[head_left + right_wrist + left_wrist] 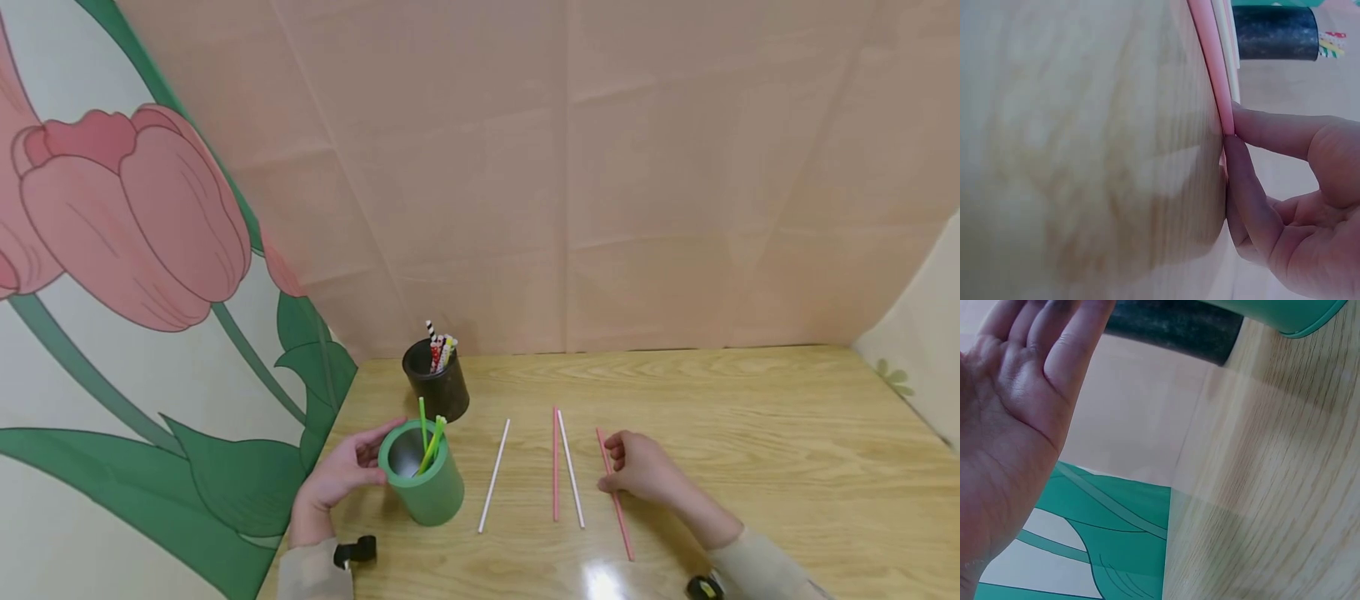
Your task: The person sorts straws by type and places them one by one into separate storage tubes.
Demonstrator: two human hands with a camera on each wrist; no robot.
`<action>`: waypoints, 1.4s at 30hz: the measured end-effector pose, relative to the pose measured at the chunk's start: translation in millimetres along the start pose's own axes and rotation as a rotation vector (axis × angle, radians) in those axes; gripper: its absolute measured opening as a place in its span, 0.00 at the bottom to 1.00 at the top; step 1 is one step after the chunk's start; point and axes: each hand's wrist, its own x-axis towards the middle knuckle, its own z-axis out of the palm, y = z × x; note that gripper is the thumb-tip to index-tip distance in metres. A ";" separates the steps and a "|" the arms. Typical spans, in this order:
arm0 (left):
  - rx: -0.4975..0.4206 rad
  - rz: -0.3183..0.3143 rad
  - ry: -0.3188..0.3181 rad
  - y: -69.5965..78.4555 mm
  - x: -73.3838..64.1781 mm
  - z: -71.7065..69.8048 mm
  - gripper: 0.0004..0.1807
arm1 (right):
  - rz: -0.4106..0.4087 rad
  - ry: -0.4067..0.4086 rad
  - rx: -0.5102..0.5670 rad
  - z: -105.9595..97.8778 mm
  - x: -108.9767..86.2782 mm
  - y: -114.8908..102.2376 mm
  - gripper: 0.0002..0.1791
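My left hand [348,468] is at the left side of a green cup [435,496], thumb in front and fingers behind, gripping it near the rim. Several lime-green straws [431,450] lean inside that cup. In the left wrist view the palm faces the camera and the fingertips are cut off at the top. On the right, my other hand [637,468] pinches a pink straw [624,527] lying on the table, its thumb and index finger meeting at the straw in the right wrist view. Left of it lie another pink straw [556,475], a white straw [572,475] and a further white straw [493,477].
Behind the green cup stands a black cup [442,396] holding several patterned straws [442,354]. The wooden table [750,417] meets a pink cloth backdrop [637,208] at the back. A wall with painted tulips [165,225] borders the left side.
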 end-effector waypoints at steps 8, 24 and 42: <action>-0.009 0.019 -0.010 -1.2 0.1 -0.6 0.52 | -0.006 0.001 0.012 -2.7 2.0 0.0 0.31; -0.027 0.028 -0.021 -3.5 0.1 -1.5 0.50 | 0.005 -0.010 0.031 -2.7 4.6 3.2 0.30; -0.011 0.010 -0.005 -1.7 0.8 0.2 0.49 | 0.098 -0.107 0.352 -9.5 5.0 20.9 0.34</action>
